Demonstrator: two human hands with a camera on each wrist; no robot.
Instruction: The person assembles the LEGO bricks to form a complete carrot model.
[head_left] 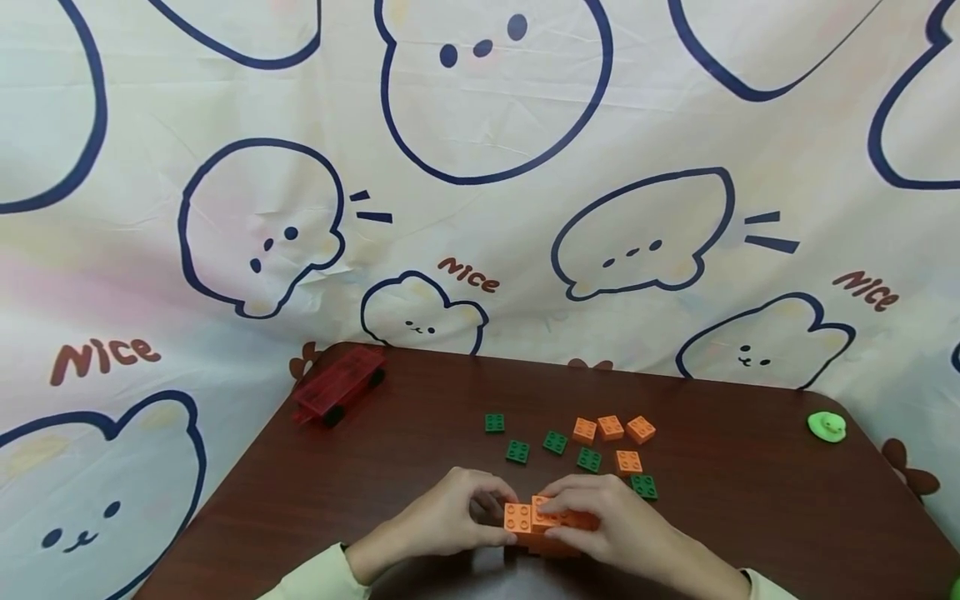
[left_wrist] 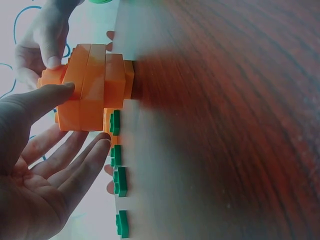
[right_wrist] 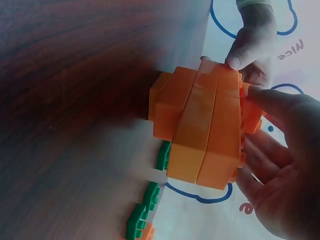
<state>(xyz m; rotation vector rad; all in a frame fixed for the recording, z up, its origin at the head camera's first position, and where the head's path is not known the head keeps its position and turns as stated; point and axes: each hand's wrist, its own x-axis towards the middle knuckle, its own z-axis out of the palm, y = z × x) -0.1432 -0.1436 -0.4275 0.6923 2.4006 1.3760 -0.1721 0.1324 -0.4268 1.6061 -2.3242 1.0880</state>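
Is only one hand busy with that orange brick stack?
No: in the head view, the left hand and the right hand are both on the orange brick stack.

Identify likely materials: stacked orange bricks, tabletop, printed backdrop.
Stacked orange bricks: likely molded plastic, semi-gloss; uniform color, crisp edges, studs.
Tabletop: wood or wood-look laminate, satin; streaky brown grain, soft reflections.
Printed backdrop: probably matte fabric, possibly thin vinyl; wrinkles and creases show.

Red wheeled toy, green duck perhaps, printed cloth
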